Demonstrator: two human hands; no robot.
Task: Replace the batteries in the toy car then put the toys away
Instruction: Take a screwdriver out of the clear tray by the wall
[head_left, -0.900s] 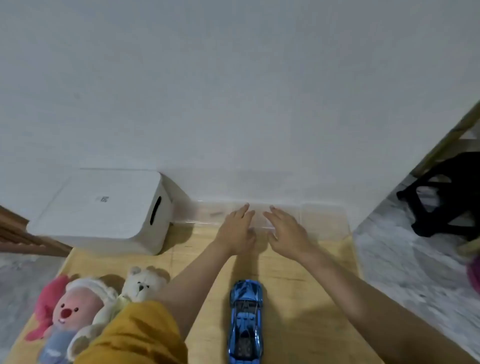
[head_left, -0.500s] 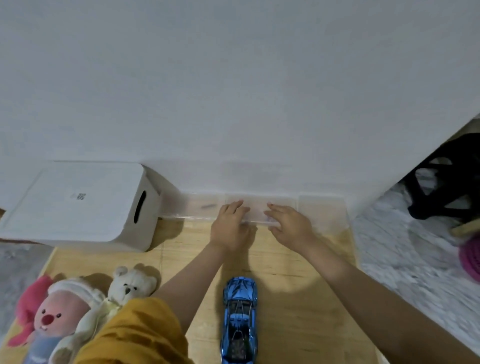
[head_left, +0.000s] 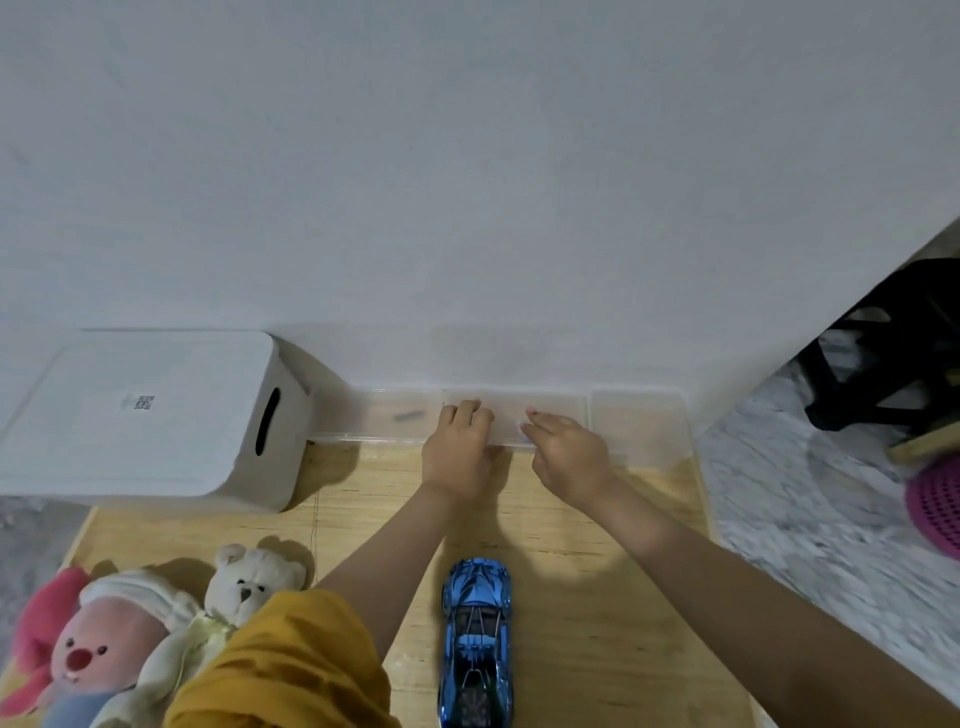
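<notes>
Both hands are reaching the clear plastic organizer box (head_left: 639, 426) along the far wall: left hand (head_left: 457, 452) curling its fingers over the near edge, right hand (head_left: 569, 457) resting relaxed fingers on the lid. Blue toy car (head_left: 475, 642) is sitting on the wooden tabletop (head_left: 597, 623), near, between the forearms.

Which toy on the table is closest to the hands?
The blue toy car, lying between the two forearms, just behind the left hand and right hand. The white teddy bear and pink plush sit farther left.
</notes>
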